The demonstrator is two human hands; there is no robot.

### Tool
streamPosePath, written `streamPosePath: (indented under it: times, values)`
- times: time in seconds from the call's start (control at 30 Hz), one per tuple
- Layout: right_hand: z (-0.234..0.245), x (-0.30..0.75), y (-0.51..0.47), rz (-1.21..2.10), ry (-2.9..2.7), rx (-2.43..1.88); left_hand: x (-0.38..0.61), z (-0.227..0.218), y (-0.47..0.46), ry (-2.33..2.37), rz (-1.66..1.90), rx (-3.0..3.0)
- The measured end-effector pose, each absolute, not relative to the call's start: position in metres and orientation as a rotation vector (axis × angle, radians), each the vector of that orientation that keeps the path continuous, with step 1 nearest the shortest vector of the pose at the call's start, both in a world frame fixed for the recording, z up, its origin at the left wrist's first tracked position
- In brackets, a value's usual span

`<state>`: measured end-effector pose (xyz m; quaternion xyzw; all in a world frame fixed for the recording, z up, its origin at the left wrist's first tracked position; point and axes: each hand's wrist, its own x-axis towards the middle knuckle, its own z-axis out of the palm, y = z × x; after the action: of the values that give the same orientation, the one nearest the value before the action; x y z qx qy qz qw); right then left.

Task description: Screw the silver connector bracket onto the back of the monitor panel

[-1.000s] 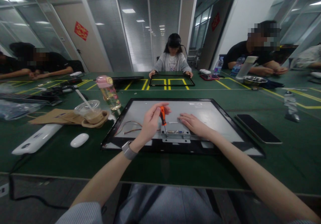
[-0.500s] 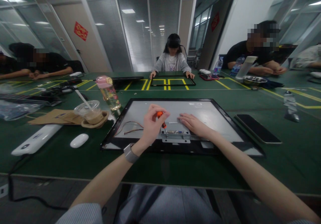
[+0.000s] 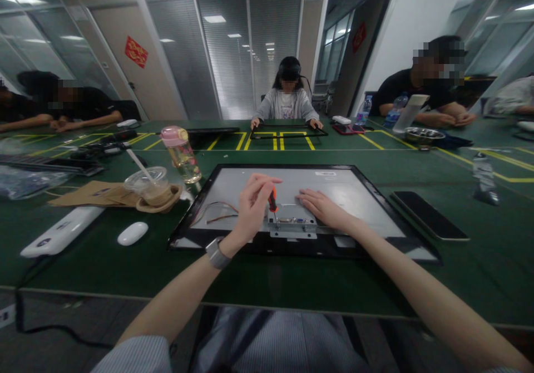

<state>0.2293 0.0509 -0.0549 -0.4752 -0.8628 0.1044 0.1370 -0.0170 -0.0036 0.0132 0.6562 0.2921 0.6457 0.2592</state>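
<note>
My left hand (image 3: 255, 203) grips the handle of an orange and black screwdriver (image 3: 272, 200), fingers closed round its upper part. The screwdriver stands nearly upright, its tip at the left side of a metal bracket with connector ports (image 3: 294, 228). That bracket sits on the back of a flat display panel (image 3: 287, 181) with a black frame, lying on the table. My right hand (image 3: 323, 207) rests flat on the panel beside the bracket, fingers stretched out and holding nothing. Thin cables (image 3: 221, 216) lie on the panel left of my left hand.
Left of the panel are a white mouse (image 3: 132, 233), a white power bank (image 3: 62, 232), an iced drink cup (image 3: 152, 186) and a pink-lidded bottle (image 3: 182, 156). A phone (image 3: 429, 214) lies to the right. Across the table a person (image 3: 286, 103) holds a black frame (image 3: 287, 136).
My left hand's fingers have shifted round the screwdriver handle, and more of the handle shows. The right hand stays in place on the panel.
</note>
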Motion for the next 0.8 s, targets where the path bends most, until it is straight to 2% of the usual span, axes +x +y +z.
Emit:
streamPosePath:
  times: [0.2, 0.4, 0.63, 0.8]
  values:
    - [-0.0546, 0.2291, 0.0503, 0.304, -2.478, -1.361, -0.0196, 0.0099, 0.0023, 0.731, 1.649, 1.705]
    - [-0.0575, 0.2301, 0.0516, 0.303, -2.478, -1.356, -0.0203, 0.0105, 0.003, 0.861, 1.82, 1.768]
    - [-0.0561, 0.2296, 0.0521, 0.294, -2.5, -1.383, -0.0201, 0.011, 0.0027, 0.707, 1.669, 1.74]
    - [-0.0583, 0.2293, 0.0528, 0.282, -2.497, -1.375, -0.0206, 0.0118, 0.0039, 0.856, 1.819, 1.782]
